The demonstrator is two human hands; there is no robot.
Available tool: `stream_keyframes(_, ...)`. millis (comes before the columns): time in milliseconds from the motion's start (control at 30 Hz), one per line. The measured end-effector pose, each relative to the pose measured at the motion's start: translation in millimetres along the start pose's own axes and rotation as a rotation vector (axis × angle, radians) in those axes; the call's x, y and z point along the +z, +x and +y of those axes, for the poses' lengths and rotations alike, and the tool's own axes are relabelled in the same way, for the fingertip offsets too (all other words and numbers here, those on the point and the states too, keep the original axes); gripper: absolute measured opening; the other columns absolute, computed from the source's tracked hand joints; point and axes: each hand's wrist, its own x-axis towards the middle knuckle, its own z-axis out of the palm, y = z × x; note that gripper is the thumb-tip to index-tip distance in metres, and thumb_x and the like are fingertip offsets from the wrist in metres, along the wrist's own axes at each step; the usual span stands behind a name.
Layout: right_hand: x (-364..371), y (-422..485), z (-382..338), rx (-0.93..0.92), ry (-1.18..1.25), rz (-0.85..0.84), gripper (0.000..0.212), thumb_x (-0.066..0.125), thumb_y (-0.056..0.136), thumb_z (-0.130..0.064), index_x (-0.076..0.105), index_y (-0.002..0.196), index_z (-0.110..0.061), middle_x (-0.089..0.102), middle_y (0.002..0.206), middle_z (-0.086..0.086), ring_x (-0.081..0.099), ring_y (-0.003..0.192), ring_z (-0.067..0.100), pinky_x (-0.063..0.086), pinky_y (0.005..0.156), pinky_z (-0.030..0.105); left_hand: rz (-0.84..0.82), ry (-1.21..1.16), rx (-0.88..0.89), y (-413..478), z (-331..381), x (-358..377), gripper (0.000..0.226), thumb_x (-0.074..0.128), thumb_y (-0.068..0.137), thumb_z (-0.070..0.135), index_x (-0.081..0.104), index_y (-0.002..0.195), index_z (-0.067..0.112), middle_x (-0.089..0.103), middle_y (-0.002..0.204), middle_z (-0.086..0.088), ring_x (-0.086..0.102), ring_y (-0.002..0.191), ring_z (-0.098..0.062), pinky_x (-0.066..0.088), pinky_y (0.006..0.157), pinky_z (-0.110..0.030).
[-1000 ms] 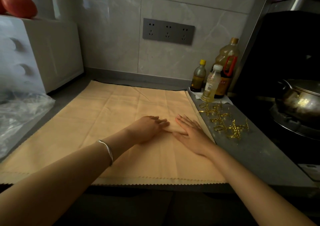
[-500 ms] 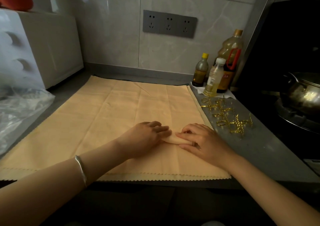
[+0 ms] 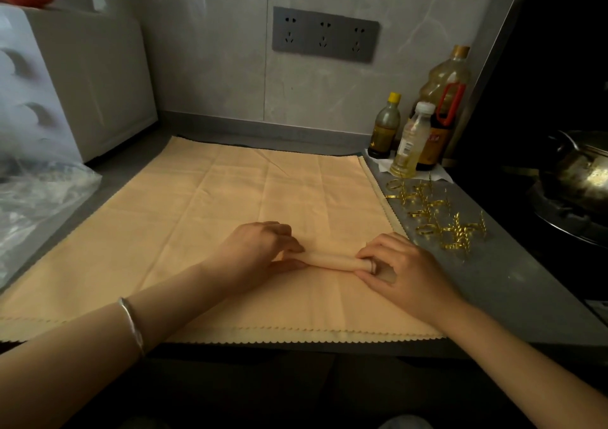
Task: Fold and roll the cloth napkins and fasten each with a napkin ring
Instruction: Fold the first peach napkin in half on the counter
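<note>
Left hand (image 3: 260,251): your fingers curl round the left end of the rolled napkin (image 3: 329,260).
Right hand (image 3: 401,267): your fingers pinch its right end.
Rolled napkin: lies between your hands on the flat napkins (image 3: 230,198), long axis left to right.
Napkin rings (image 3: 437,218): on the counter (image 3: 513,290), just right of and beyond your right hand, which is the nearer hand.

Grey counter (image 3: 513,284) bears peach cloth (image 3: 230,198), gold rings (image 3: 441,218), 3 bottles (image 3: 408,145), perhaps plastic bag (image 3: 36,205).
</note>
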Motion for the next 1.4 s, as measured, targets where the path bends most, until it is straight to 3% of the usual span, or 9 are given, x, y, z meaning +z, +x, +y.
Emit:
stream_keyframes(167,-4.2,4.8,2.0,0.278,0.247,-0.045,0.015,0.068,0.083,-0.027,0.065,0.097,-0.03,0.06,0.084,-0.015,0.053,0.077,-0.001,0.042,0.068,0.01,-0.034,-0.22,-0.248,3.4,-4.3,-4.6,0.027,0.058,0.086,0.043,0.069,0.106,0.029,0.064,0.089,0.015,0.053,0.069,-0.002,0.041,0.06,-0.008)
stream_keyframes(367,0.7,18.2,8.7,0.565,0.636,-0.022,0.021,0.07,0.082,-0.021,0.055,0.096,-0.022,0.068,0.083,0.003,0.058,0.076,0.012,0.044,0.067,0.011,-0.104,-0.542,-0.579,16.8,-9.3,-2.5,0.023,0.064,0.084,0.043,0.068,0.095,0.023,0.056,0.072,0.013,0.05,0.064,-0.004,0.037,0.051,-0.009)
stream_keyframes(500,-5.9,30.3,9.2,0.66,0.726,-0.097,0.018,0.067,0.085,-0.015,0.055,0.098,-0.011,0.069,0.077,0.008,0.058,0.059,0.0,0.043,0.057,0.008,-0.15,-0.665,-0.672,28.6,-12.1,-1.3,0.022,0.067,0.082,0.039,0.06,0.095,0.022,0.058,0.077,0.005,0.053,0.067,-0.008,0.039,0.057,-0.015)
stream_keyframes(667,-10.3,39.2,12.1,0.723,0.71,-0.198,0.011,0.068,0.084,-0.019,0.061,0.093,-0.017,0.067,0.068,-0.001,0.056,0.059,0.005,0.04,0.054,0.017,-0.258,-0.581,-0.611,37.5,-11.7,-5.8,0.024,0.061,0.089,0.032,0.055,0.112,0.032,0.056,0.103,-0.001,0.053,0.086,-0.012,0.044,0.078,-0.02)
stream_keyframes(767,-13.1,46.1,16.7,0.768,0.701,-0.262,0.011,0.071,0.082,-0.02,0.063,0.09,-0.019,0.062,0.061,-0.003,0.049,0.059,0.01,0.038,0.052,0.022,-0.205,-0.373,-0.418,43.8,-6.0,-8.8,0.042,0.059,0.091,0.018,0.051,0.128,0.036,0.045,0.134,0.0,0.046,0.116,-0.015,0.042,0.096,-0.025)
stream_keyframes(867,-14.6,50.2,19.6,0.816,0.703,-0.291,0.017,0.074,0.079,-0.022,0.062,0.091,-0.018,0.054,0.062,0.0,0.044,0.055,0.009,0.037,0.049,0.021,-0.231,-0.242,-0.188,48.6,13.7,-4.3,0.057,0.044,0.09,-0.004,0.047,0.134,0.033,0.04,0.145,0.009,0.037,0.132,-0.009,0.03,0.109,-0.021)
stream_keyframes(1000,-7.9,46.1,17.1,0.797,0.742,-0.21,0.014,0.072,0.081,-0.02,0.06,0.088,-0.016,0.058,0.06,-0.003,0.046,0.054,0.008,0.035,0.048,0.02,-0.221,-0.181,-0.127,47.3,26.5,9.5,0.063,0.038,0.087,-0.006,0.043,0.14,0.027,0.043,0.144,0.008,0.039,0.133,-0.011,0.029,0.11,-0.021)
stream_keyframes(1167,7.5,30.4,13.3,0.561,0.627,0.027,0.014,0.07,0.083,-0.019,0.066,0.096,-0.018,0.057,0.075,-0.007,0.045,0.055,-0.003,0.036,0.057,0.01,-0.162,-0.16,-0.148,50.2,29.2,16.6,0.044,0.055,0.092,0.029,0.048,0.135,0.031,0.05,0.138,0.013,0.048,0.124,-0.01,0.039,0.104,-0.026)
stream_keyframes(1400,12.9,18.2,27.9,0.31,0.209,-0.037,0.042,0.071,0.08,-0.039,0.061,0.119,-0.027,0.045,0.107,-0.014,0.046,0.089,-0.004,0.034,0.073,0.008,-0.155,-0.167,-0.172,62.5,25.1,24.6,0.041,0.061,0.089,0.036,0.055,0.128,0.026,0.058,0.128,0.007,0.055,0.113,-0.015,0.043,0.094,-0.028)
